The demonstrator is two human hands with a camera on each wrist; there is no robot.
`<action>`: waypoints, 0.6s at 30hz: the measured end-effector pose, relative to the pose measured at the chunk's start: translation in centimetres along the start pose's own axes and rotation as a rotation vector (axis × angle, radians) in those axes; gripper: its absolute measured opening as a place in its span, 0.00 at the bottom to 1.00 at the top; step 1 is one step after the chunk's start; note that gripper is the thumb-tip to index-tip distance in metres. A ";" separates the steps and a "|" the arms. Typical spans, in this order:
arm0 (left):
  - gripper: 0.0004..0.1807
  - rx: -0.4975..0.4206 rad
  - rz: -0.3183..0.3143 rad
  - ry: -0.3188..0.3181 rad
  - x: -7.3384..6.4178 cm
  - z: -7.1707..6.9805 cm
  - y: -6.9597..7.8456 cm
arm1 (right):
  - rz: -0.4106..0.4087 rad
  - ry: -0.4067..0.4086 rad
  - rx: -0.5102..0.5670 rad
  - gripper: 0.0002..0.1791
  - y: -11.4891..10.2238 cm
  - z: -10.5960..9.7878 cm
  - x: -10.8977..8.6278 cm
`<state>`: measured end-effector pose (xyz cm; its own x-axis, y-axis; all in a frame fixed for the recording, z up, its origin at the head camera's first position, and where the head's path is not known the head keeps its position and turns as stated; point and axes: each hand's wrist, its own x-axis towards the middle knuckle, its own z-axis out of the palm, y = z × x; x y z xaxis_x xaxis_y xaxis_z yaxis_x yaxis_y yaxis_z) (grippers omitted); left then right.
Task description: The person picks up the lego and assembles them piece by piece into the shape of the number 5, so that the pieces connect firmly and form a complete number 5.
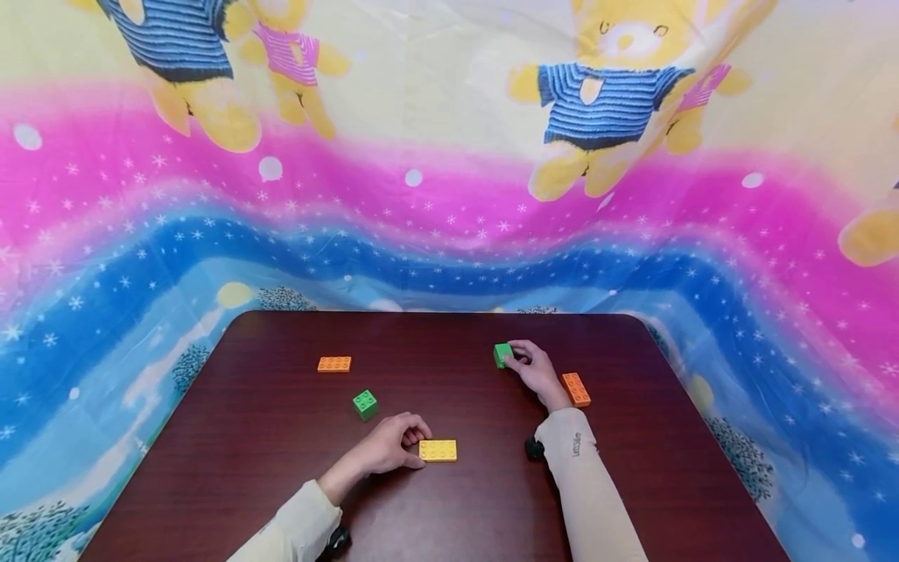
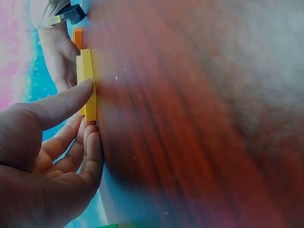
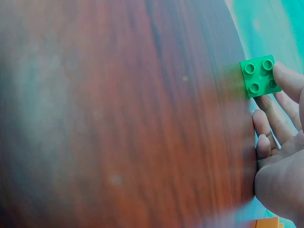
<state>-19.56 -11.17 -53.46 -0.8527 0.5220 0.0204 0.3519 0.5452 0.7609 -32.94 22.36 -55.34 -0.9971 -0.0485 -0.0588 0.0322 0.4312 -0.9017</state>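
My left hand (image 1: pixel 389 445) is at the left end of a yellow brick (image 1: pixel 438 450) lying studs up on the table, thumb on its near side and fingertips at its far side. The left wrist view shows the thumb (image 2: pixel 71 102) across the yellow brick (image 2: pixel 89 85). Farther back on the right, my right hand (image 1: pixel 537 371) pinches a green brick (image 1: pixel 502 355) between thumb and fingers. In the right wrist view the green brick (image 3: pixel 260 76) turns its studs toward the camera; whether it touches the table is unclear.
An orange brick (image 1: pixel 576 389) lies beside the right wrist. Another green brick (image 1: pixel 365 404) sits beyond the left hand, with a flat orange brick (image 1: pixel 334 364) farther back. The dark wooden table (image 1: pixel 435 390) ends at a patterned cloth (image 1: pixel 449 195).
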 end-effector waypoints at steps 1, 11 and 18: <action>0.20 0.003 -0.006 -0.001 0.0 0.0 0.0 | 0.000 0.000 -0.001 0.26 0.0 0.0 0.0; 0.18 0.014 -0.007 -0.005 0.2 0.2 0.0 | -0.003 -0.008 0.022 0.27 0.2 -0.1 -0.2; 0.18 0.009 0.001 -0.002 0.1 0.2 -0.2 | -0.018 -0.006 0.037 0.27 0.2 0.0 -0.1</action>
<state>-19.65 -11.09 -53.70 -0.8513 0.5243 0.0198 0.3563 0.5501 0.7553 -32.79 22.50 -55.53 -0.9971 -0.0612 -0.0452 0.0172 0.3968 -0.9177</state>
